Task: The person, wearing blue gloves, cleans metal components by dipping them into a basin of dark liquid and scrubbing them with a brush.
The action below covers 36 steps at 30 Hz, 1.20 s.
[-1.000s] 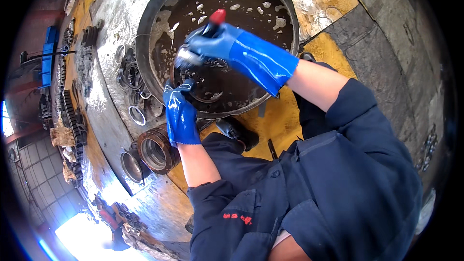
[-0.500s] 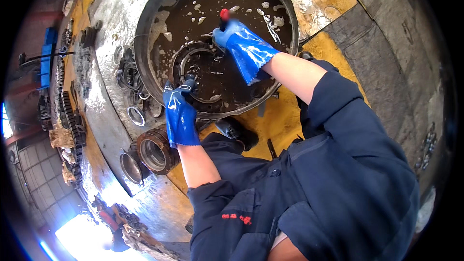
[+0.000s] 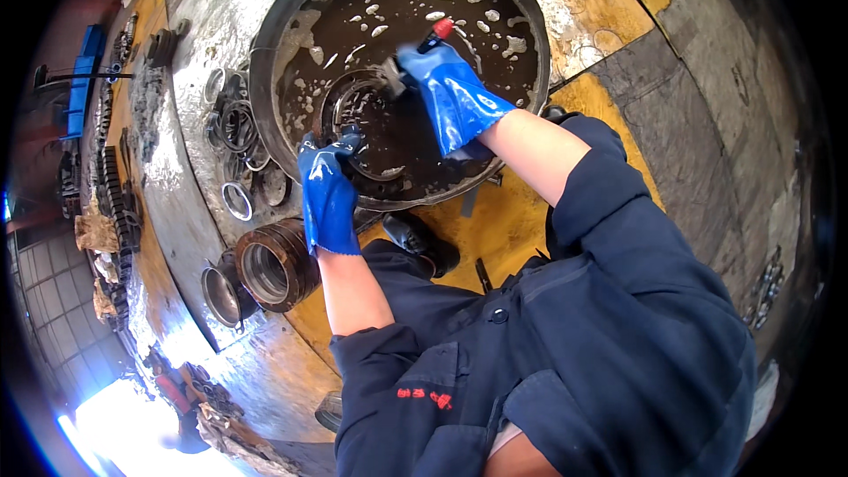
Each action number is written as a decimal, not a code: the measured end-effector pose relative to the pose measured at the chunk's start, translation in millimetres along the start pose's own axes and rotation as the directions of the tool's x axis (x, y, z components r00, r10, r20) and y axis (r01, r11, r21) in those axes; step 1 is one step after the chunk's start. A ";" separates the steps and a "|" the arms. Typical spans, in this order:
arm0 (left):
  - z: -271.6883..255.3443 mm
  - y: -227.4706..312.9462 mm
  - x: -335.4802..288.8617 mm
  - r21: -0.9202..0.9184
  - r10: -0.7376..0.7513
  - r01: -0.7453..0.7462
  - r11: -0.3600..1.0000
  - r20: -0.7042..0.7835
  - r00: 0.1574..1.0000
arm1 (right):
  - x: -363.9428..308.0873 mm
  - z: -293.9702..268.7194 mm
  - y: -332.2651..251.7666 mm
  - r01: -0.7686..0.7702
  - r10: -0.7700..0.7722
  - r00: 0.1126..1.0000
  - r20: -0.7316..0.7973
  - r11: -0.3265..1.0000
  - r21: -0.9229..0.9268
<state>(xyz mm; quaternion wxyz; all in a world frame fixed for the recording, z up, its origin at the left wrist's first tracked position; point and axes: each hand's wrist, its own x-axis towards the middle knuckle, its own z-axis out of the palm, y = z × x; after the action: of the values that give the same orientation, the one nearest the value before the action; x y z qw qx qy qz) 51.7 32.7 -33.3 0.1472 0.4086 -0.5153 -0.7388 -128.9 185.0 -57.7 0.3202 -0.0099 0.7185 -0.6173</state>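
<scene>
A large round black tub (image 3: pixel 263 110) holds dark brown liquid with patches of foam. Partly sunk in it is a metal ring (image 3: pixel 329 109), its lower part hidden by the liquid. My left hand (image 3: pixel 329 185), in a blue rubber glove, grips the ring's near-left edge, fingers curled over it. In my gloved right hand (image 3: pixel 446 93) is a brush (image 3: pixel 440 31) with a black handle and red end. The brush's head meets the ring's upper right side; motion blurs the fingers and bristles there.
Left of the tub lie several thin metal rings (image 3: pixel 237 200) on a metal sheet. A thick rusty cylindrical part (image 3: pixel 265 274) and a smaller round metal part (image 3: pixel 221 296) stand near my left forearm. My shoe (image 3: pixel 420 243) is close below the tub.
My right hand and the brush have shifted slightly right, and the handle now leans more to the right. My left hand keeps its grip on the ring. The view has moved a little.
</scene>
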 end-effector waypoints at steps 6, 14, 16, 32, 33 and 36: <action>-16.0 2.7 -3.9 0.002 0.016 -0.016 1.000 0.015 1.000 | -18.3 15.8 23.0 0.106 -0.119 0.993 0.004 0.867 -0.486; -24.5 -13.2 13.0 -0.044 0.073 -0.070 0.997 0.073 0.995 | 4.1 36.1 32.4 0.841 -0.656 0.230 0.719 -0.237 -0.486; -18.7 3.6 -6.7 0.003 0.051 -0.051 0.999 0.050 0.997 | -10.5 32.3 17.8 0.790 -0.450 0.361 0.817 -0.318 -0.525; -35.8 0.6 3.2 0.041 0.008 -0.012 0.999 0.091 0.996 | -61.4 23.4 7.9 0.197 0.099 0.846 0.525 0.855 -0.479; -42.4 2.7 2.1 0.000 -0.003 0.003 1.000 0.092 0.996 | -69.5 34.0 -8.1 0.050 0.207 0.870 0.447 0.865 -0.499; -40.7 -7.1 -2.3 0.582 0.495 -0.545 0.603 0.263 0.828 | -23.5 40.4 71.2 -0.036 -0.058 0.850 0.524 0.985 0.168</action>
<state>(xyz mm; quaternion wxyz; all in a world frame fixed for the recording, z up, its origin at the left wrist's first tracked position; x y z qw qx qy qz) 85.4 11.1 -44.0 0.1894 0.2380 -0.8346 -0.4593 -64.0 176.0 -112.2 0.5008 -0.1550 0.5474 -0.6524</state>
